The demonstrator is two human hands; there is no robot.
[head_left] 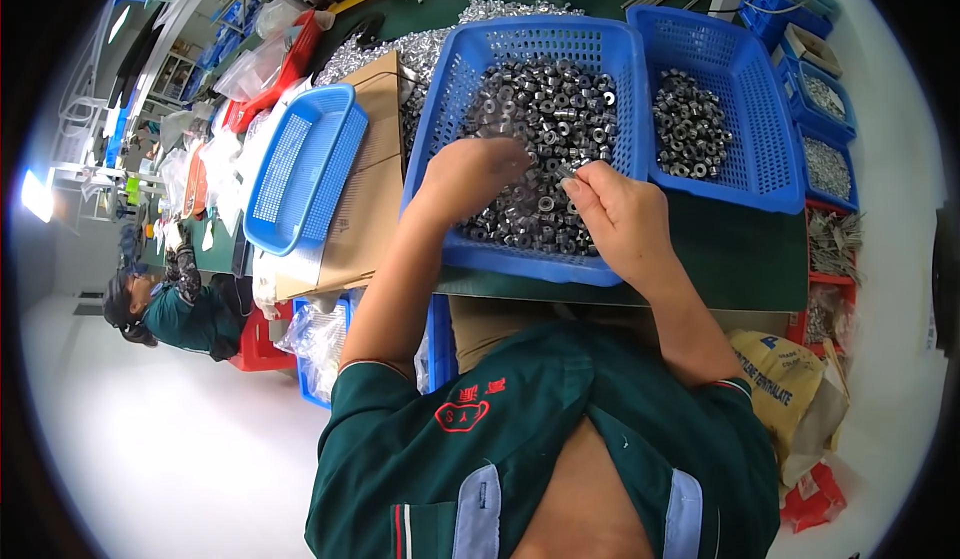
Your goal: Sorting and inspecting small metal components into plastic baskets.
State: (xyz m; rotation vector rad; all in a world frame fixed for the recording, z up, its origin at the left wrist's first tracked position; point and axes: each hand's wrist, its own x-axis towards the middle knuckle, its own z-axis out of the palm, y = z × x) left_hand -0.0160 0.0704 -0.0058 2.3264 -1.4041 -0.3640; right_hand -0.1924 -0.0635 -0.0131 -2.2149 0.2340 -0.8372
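Observation:
A large blue plastic basket (632,59) in front of me holds many small, ring-shaped metal parts (555,109) with centre holes. Over its left half is my left hand (470,177), its fingertips smeared by motion, so what they hold cannot be made out. My right hand (628,221) hovers above the basket's right side with thumb and forefinger pinched together. A small grey bit shows at that pinch, too small to name. The two hands are apart, fingertips facing each other.
Right of the large basket stands a second blue basket (780,174) with similar metal parts (690,124). An upright cardboard sheet (365,194) and a smaller blue basket (275,199) are at left. Shiny small parts (425,54) lie heaped behind. Another person (195,314) sits far left.

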